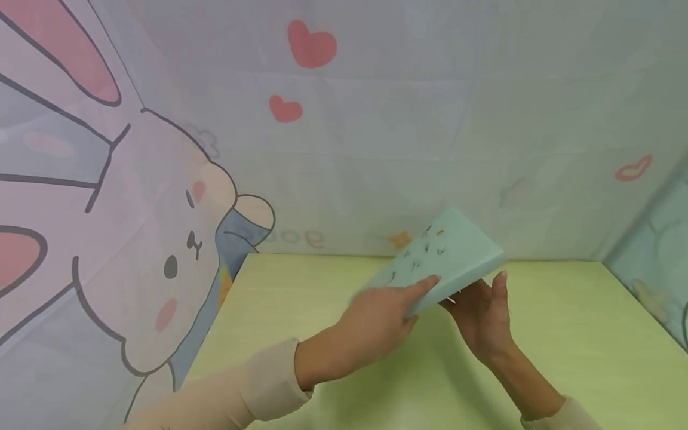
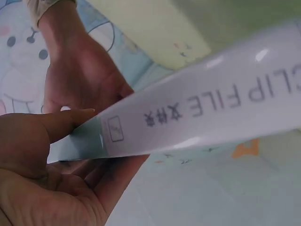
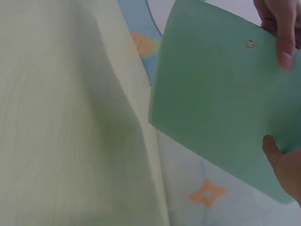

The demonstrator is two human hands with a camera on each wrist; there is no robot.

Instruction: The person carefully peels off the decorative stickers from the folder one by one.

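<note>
A mint-green clip file [image 1: 462, 245] is held tilted above the table, its printed cover up in the head view. My left hand [image 1: 376, 316] grips it by the near edge, one finger along the cover. In the left wrist view, the left thumb and fingers lie on opposite sides of the spine [image 2: 211, 103], which reads "CLIP FILE". My right hand [image 1: 486, 322] is under the right end, palm up, thumb raised apart from the edge; its fingers are partly hidden by the file. The right wrist view shows the plain green underside [image 3: 211, 84] with a small metal rivet [image 3: 249, 44].
A pale green tabletop [image 1: 290, 298] lies below the hands. Behind and beside it hangs a cloth backdrop [image 1: 387, 137] printed with hearts and a large rabbit [image 1: 156, 239].
</note>
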